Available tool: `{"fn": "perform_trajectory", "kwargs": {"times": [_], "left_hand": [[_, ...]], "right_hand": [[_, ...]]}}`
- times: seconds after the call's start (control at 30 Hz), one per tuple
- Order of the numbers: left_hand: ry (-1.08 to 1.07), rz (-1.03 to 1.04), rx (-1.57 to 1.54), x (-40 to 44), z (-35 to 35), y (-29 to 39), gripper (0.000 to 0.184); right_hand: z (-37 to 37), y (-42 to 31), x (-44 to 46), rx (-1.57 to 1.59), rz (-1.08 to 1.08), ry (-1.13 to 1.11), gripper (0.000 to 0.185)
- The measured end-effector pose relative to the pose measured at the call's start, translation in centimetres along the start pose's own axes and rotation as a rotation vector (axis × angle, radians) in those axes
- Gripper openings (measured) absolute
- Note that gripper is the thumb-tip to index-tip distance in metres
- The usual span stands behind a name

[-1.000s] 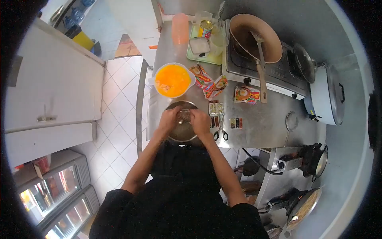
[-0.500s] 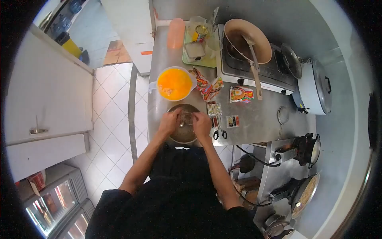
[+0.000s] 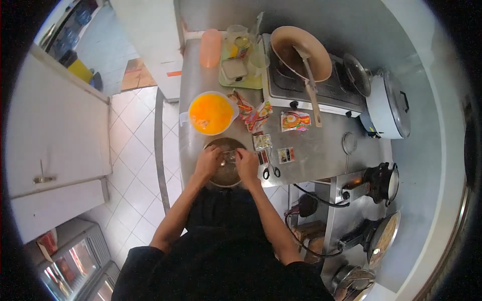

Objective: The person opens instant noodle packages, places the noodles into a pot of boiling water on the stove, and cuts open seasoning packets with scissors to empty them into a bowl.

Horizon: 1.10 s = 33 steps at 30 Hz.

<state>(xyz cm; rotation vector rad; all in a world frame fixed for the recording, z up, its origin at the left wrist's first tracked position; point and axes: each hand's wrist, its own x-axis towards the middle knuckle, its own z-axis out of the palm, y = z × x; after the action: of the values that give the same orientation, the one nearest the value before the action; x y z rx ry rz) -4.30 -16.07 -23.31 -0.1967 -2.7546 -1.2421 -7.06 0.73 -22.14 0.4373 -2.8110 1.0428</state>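
My left hand (image 3: 209, 162) and my right hand (image 3: 247, 165) are over a round metal bowl (image 3: 225, 181) at the counter's front edge. Between them they pinch a small clear sachet (image 3: 229, 156), one side in each hand; its contents are too small to make out. Just beyond is a white jug (image 3: 235, 106) of orange-yellow beaten egg (image 3: 213, 111). To the right lie scissors (image 3: 271, 172) with black handles and small seasoning sachets (image 3: 286, 155). Torn noodle packets (image 3: 257, 116) rest near the jug, and another noodle packet (image 3: 295, 121) lies farther right.
A pan (image 3: 316, 55) with a spatula (image 3: 308, 65) sits on the stove (image 3: 321, 95) at the back. Beside it are a glass lid (image 3: 357, 75) and a large white pot (image 3: 386, 110). A green tray (image 3: 256, 82) holds containers. A small strainer (image 3: 350, 143) lies on the right.
The whole view has shifted slightly, so the counter items appear a little lower and farther left. Both hands stay over the bowl with the sachet between their fingers.
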Motion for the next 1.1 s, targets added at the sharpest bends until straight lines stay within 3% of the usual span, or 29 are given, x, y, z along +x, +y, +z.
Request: {"fn": "perform_trajectory", "kwargs": {"times": [0.07, 0.2, 0.3, 0.37, 0.47, 0.53, 0.6, 0.73, 0.8, 0.87, 0.9, 1.03, 1.1], "left_hand": [[-0.036, -0.160, 0.003, -0.1, 0.0, 1.1, 0.021], [0.021, 0.017, 0.103, -0.6, 1.0, 0.3, 0.029], [0.067, 0.107, 0.166, -1.0, 0.6, 1.4, 0.032], [0.148, 0.069, 0.214, -1.7, 1.0, 1.6, 0.031], [0.188, 0.091, 0.183, -1.8, -0.1, 4.4, 0.027], [0.170, 0.080, 0.150, -2.1, 0.3, 5.1, 0.029], [0.154, 0.062, 0.117, -0.7, 1.3, 5.8, 0.030], [0.063, 0.087, 0.068, 5.0, 4.7, 10.6, 0.014], [-0.132, 0.012, 0.027, 8.8, 7.8, 12.7, 0.019], [-0.194, 0.106, 0.054, 12.9, 12.6, 12.2, 0.035], [-0.209, 0.096, 0.155, 15.1, 14.8, 12.6, 0.045], [-0.264, 0.058, 0.329, 20.5, 23.0, 11.6, 0.069], [-0.229, 0.120, 0.263, 21.8, 23.9, 12.5, 0.073]], "right_hand": [[0.9, 0.5, -0.1, 0.103, 0.334, -0.099, 0.018], [3.3, -0.2, -0.5, 0.372, 0.410, -0.095, 0.022], [4.7, 0.7, -0.9, 0.641, 0.589, -0.118, 0.026], [3.6, 0.2, -0.9, 0.599, 0.616, -0.217, 0.027], [1.9, 0.6, -1.3, 0.683, 0.568, -0.093, 0.026], [0.4, 2.3, -1.2, 0.846, 0.675, -0.085, 0.021], [-2.8, 5.2, -1.1, 1.216, 0.808, -0.075, 0.021], [-9.0, 16.4, 0.4, 1.076, 0.802, 0.455, 0.015], [-11.6, 23.1, 2.3, 0.825, 0.740, 0.679, 0.016], [-14.4, 26.9, 4.7, 0.396, 0.706, 0.729, 0.022], [-14.7, 28.9, 6.0, 0.410, 0.721, 0.738, 0.022], [-15.4, 33.8, 10.5, 0.059, 0.427, 0.150, 0.022], [-16.0, 33.3, 12.2, 0.040, 0.293, 0.011, 0.023]]}}
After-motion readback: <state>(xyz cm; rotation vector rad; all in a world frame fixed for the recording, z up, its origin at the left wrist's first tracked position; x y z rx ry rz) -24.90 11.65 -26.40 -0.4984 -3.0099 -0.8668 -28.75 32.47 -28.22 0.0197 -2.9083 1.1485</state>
